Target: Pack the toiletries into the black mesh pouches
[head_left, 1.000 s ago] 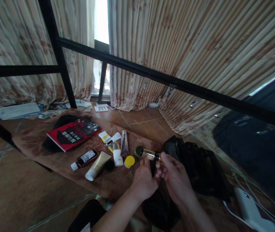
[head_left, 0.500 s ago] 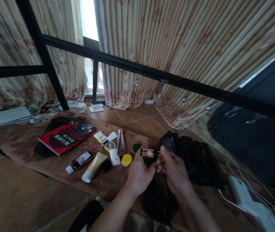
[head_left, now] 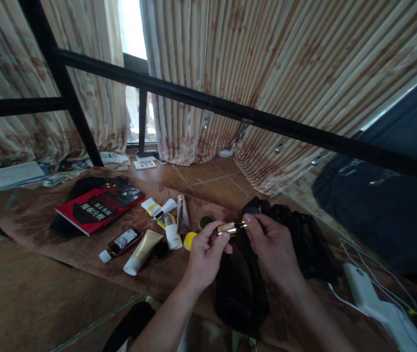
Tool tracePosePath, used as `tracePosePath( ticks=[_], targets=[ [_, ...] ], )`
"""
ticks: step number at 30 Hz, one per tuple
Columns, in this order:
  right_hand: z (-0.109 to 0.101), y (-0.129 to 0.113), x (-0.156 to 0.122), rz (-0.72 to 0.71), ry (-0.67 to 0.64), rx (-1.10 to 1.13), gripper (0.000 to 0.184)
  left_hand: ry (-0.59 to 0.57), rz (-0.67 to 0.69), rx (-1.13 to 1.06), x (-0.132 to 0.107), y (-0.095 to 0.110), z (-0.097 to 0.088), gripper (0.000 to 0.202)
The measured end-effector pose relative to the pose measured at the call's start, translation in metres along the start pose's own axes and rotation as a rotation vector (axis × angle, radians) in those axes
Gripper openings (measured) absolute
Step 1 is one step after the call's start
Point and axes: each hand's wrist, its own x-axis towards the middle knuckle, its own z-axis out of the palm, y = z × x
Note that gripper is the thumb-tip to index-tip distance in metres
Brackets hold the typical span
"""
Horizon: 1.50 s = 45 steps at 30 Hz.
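A small gold and black tube is held level between both hands. My left hand pinches its left end with thumb and fingers. My right hand pinches its right end. Both hands hover above a black bag lying on a brown mat. Just left of my left hand, on the mat, lie a dark green round cap and a yellow cap.
On the mat lie a gold tube, a white bottle, a dark flat bottle, a silver tube and a red book. A black metal frame crosses in front of curtains. A white charger with cables sits at right.
The dark green cap has come off the tube and now lies on the mat. Both hands have shifted slightly toward me, still holding the tube.
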Motion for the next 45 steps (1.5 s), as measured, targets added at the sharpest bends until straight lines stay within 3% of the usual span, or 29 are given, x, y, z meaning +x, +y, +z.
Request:
tracePosePath(
  ticks=[5,8,11,14,18,24,31,45],
  targets=[
    [-0.012,-0.02,0.004,-0.247,-0.262,-0.124,0.025,0.01,-0.128,-0.24,0.002,0.003,-0.002,0.045],
    [-0.017,-0.026,0.006,-0.273,-0.35,-0.093,0.033,0.028,-0.213,-0.345,0.002,0.007,-0.002,0.048],
    [-0.018,-0.027,0.01,-0.197,-0.326,-0.027,0.05,0.058,-0.231,-0.387,0.002,0.01,-0.002,0.047],
    [-0.014,-0.025,0.015,-0.143,-0.296,-0.134,0.038,0.056,-0.231,-0.387,0.002,0.01,-0.002,0.046],
    [-0.012,-0.024,0.016,-0.183,-0.266,-0.257,0.033,0.05,-0.249,-0.417,0.002,0.011,-0.003,0.044],
    [-0.018,-0.031,0.008,-0.153,-0.239,-0.062,0.027,0.006,-0.384,-0.598,0.003,0.014,-0.006,0.039],
    [-0.014,-0.039,-0.004,-0.032,-0.266,0.173,0.029,-0.129,-0.424,-0.785,0.004,0.007,-0.013,0.027],
    [-0.009,-0.03,-0.013,0.015,-0.305,0.191,0.03,-0.119,-0.367,-0.821,0.008,0.003,-0.013,0.015]
  ],
)
